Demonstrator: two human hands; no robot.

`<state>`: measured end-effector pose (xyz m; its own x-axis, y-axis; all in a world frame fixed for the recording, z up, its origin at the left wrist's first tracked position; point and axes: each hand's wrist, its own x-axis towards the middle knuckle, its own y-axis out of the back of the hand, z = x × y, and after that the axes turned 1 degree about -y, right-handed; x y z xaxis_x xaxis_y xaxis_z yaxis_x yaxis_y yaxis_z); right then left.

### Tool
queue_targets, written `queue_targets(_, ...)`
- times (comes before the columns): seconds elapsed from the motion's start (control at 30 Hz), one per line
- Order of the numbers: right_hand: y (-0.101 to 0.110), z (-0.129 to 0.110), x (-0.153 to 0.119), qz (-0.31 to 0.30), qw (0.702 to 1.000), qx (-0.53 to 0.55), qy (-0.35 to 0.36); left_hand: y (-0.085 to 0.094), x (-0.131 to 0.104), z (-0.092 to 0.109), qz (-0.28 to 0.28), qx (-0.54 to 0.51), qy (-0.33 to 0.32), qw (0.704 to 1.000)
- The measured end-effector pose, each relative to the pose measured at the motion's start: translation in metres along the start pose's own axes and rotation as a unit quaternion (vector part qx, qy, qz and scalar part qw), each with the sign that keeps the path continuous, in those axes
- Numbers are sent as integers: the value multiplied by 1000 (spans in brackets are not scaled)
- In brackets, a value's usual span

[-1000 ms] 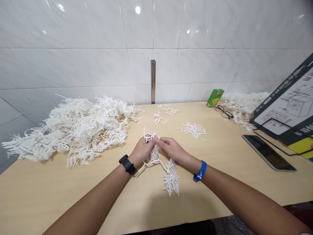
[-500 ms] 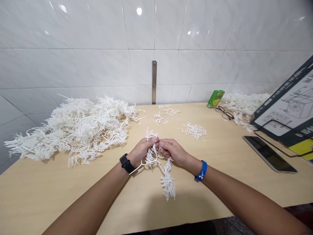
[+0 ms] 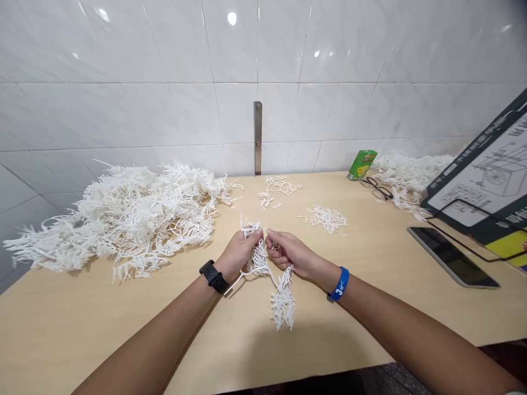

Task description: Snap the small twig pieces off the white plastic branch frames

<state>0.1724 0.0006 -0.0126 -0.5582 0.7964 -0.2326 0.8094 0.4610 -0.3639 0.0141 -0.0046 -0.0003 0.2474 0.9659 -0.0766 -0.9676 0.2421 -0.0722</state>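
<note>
My left hand [image 3: 237, 253] is closed on a white, branching plastic sprig [image 3: 257, 263], thumb pressed near its upper end. The sprig's bare forked stem hangs below the fingers, and one bristly branch [image 3: 283, 302] droops toward the table's front. Just to the right, my right hand [image 3: 292, 254] is curled with thumb and forefinger pinched together. A few thin white snippets [image 3: 275, 247] show within its fingers. A small gap separates the two hands' fingertips. Beyond the right hand lies a small heap of loose white snippets [image 3: 328, 218].
A large pile of white sprigs [image 3: 144, 214] covers the left of the table. Stripped stems [image 3: 284, 186] lie at the back. To the right are a green box [image 3: 362, 164], glasses [image 3: 376, 189], another white pile [image 3: 407, 173], a phone [image 3: 453, 258] and a printed carton [image 3: 486, 175].
My right fingertips have parted slightly from the left ones and from the sprig's top. The left hand has shifted a little left, turning the sprig slightly.
</note>
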Motion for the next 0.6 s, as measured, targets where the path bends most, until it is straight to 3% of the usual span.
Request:
queue_targets(0.17,-8,6,1,13,991,-113,73,-3,-1,-1,5,-30,0,1000)
queue_targets(0.47,-5,4,-3,-50,995,-15,85,3,-1,1,-77,-174,76,979)
queue_targets(0.6,-6,5,-6,-40,993,7,112,7,0,4,-133,-275,78,949)
